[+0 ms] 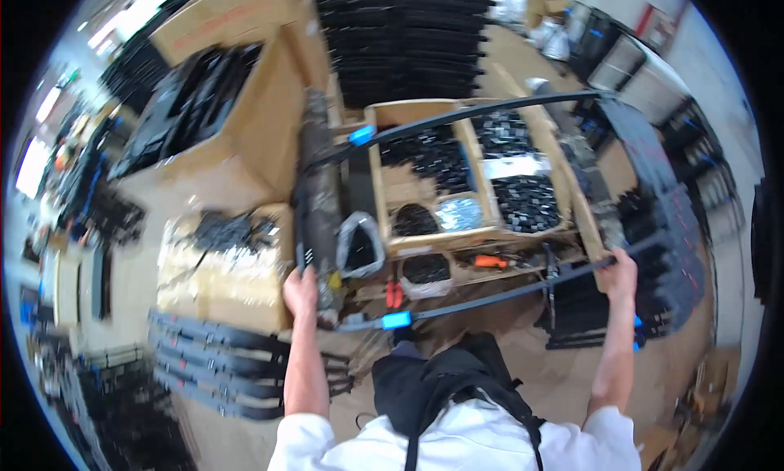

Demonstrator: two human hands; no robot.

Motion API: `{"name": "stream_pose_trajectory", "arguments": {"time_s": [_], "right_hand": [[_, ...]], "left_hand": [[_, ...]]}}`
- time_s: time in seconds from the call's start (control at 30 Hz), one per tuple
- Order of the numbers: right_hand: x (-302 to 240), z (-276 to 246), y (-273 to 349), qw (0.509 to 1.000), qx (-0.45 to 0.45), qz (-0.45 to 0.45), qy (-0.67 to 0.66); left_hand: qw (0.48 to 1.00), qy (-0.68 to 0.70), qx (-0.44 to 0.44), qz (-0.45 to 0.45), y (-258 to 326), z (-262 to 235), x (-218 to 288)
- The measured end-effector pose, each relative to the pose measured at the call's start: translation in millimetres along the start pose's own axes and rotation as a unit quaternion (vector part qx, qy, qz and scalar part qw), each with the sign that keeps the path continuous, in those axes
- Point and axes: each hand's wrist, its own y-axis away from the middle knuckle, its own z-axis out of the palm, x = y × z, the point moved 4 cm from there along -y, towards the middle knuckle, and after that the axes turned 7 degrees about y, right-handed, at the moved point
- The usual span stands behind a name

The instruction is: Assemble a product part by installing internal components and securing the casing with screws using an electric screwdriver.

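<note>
A large black frame of long narrow strips [490, 302] spans the view in front of me, above a wooden parts tray [482, 239]. Two blue pieces, a near one [396, 320] and a far one [361, 134], are on its long strips. My left hand [300, 292] is closed on a dark upright strip at the frame's left side. Closed too, my right hand [621, 275] grips the near strip towards its right end, beside the tray's wooden edge. Motion blurs the frame's joints, and my fingers hide the gripped spots.
Small black parts fill the tray's compartments. An orange-handled tool [490, 261] and red-handled pliers [394, 294] lie near its front. A carton [245, 136] of black panels and a taped box [224, 267] stand left. Black strips are stacked behind [400, 42] and lower left [216, 365].
</note>
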Motion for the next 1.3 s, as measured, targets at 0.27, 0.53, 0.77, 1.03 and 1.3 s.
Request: {"name": "stream_pose_trajectory", "arguments": {"time_s": [0.27, 0.53, 0.77, 1.03, 1.3], "right_hand": [[94, 2, -42, 0.985, -0.022, 0.170, 0.018], [131, -43, -55, 0.945, -0.175, 0.264, 0.077], [205, 6, -154, 0.788, -0.022, 0.022, 0.614], [226, 4, -177, 0.716, -0.020, 0.027, 0.697], [76, -119, -32, 0.737, -0.059, -0.013, 0.674]], "left_hand": [[0.962, -0.225, 0.097, 0.120, -1, -3, 2], [0.942, -0.309, 0.081, 0.101, 12, 17, 21], [0.931, -0.339, 0.058, 0.119, 7, 20, 25], [0.886, -0.434, 0.094, 0.138, -2, 10, 53], [0.963, -0.062, -0.143, 0.219, 109, 308, 296]]}}
